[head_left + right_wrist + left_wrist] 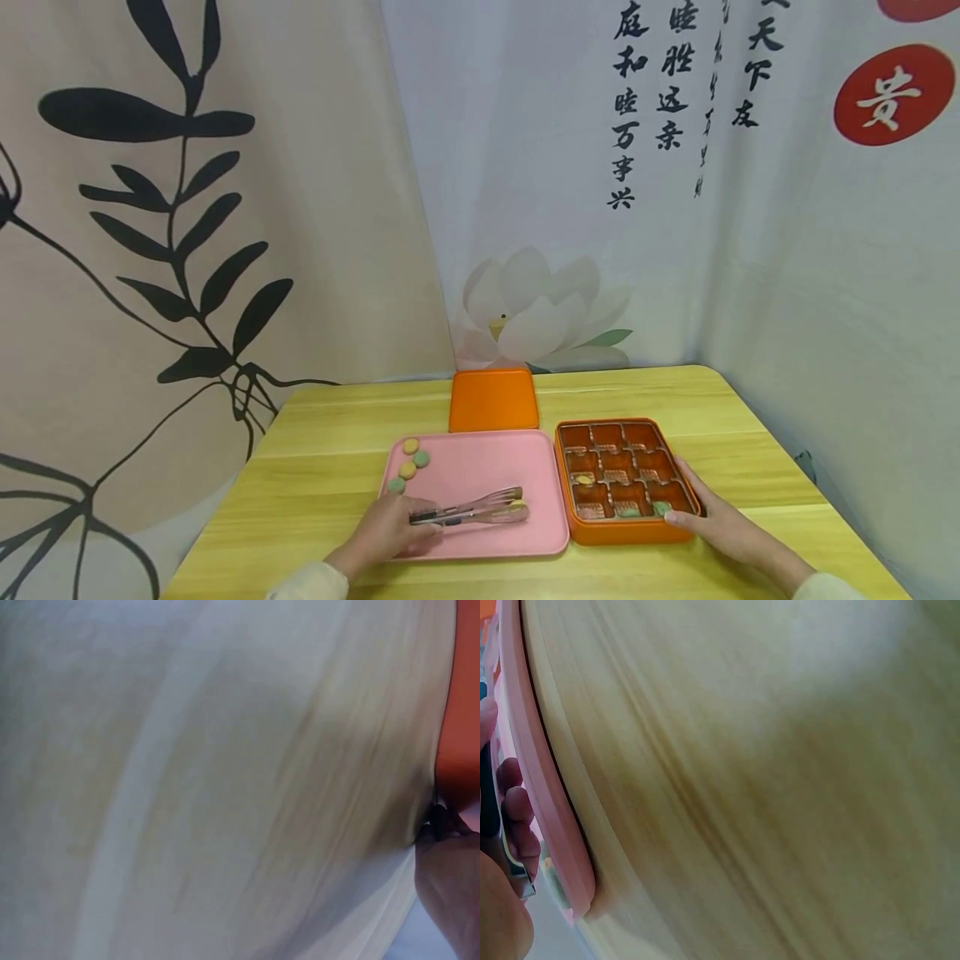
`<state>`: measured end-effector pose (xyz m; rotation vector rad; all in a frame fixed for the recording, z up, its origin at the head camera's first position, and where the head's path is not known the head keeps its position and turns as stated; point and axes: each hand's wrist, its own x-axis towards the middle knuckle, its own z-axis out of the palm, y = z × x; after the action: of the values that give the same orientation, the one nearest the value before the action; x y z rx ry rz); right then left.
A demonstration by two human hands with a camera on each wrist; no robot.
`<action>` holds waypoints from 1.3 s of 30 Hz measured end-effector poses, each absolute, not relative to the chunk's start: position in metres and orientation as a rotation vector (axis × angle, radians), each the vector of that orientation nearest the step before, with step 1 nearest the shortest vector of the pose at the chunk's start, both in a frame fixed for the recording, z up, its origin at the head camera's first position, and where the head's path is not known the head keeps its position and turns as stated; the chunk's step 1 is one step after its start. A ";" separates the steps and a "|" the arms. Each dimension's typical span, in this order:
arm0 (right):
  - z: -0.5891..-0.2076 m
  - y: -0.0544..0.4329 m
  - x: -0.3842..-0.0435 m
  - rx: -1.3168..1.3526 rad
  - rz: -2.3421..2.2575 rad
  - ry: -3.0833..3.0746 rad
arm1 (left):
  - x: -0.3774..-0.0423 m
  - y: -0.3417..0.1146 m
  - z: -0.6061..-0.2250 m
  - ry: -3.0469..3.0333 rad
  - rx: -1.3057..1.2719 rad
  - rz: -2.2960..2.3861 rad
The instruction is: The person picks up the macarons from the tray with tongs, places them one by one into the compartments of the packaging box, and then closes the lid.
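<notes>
In the head view my left hand (384, 527) grips metal tongs (480, 512) with dark handles over a pink tray (487, 462). A bit of yellow (517, 502) shows at the tongs' tips. The left wrist view has fingers (519, 806) curled round the handle beside the tray's edge. My right hand (716, 523) holds the near right corner of an orange box (630, 532), thumb at the front rim and fingers along the side. Inside the box are square compartments; the front row contains green pieces (662, 507), and a yellow piece (584, 479) sits in the left column.
Small round yellow pieces (411, 446) and green pieces (421, 459) line the tray's left side. Behind the tray lies a flat orange lid (495, 400). All stand on a wood-grain table (322, 450), with a printed curtain (337, 208) behind.
</notes>
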<state>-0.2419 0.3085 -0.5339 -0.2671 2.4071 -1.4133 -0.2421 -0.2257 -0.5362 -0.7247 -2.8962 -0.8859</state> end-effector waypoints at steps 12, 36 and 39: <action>-0.533 0.310 -0.241 -0.286 -1.438 2.389 | -0.243 -0.228 -0.531 -2.892 -0.656 -0.928; -0.533 0.308 -0.240 -0.282 -1.443 2.388 | -0.261 -0.216 -0.514 -2.822 -0.634 -0.958; -0.533 0.308 -0.240 -0.286 -1.440 2.384 | -0.264 -0.213 -0.512 -2.808 -0.651 -0.942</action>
<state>-0.2400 0.3078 -0.5332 -0.2865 2.3843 -1.4404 -0.2645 -0.2129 -0.5118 -0.6505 -2.8082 -0.9419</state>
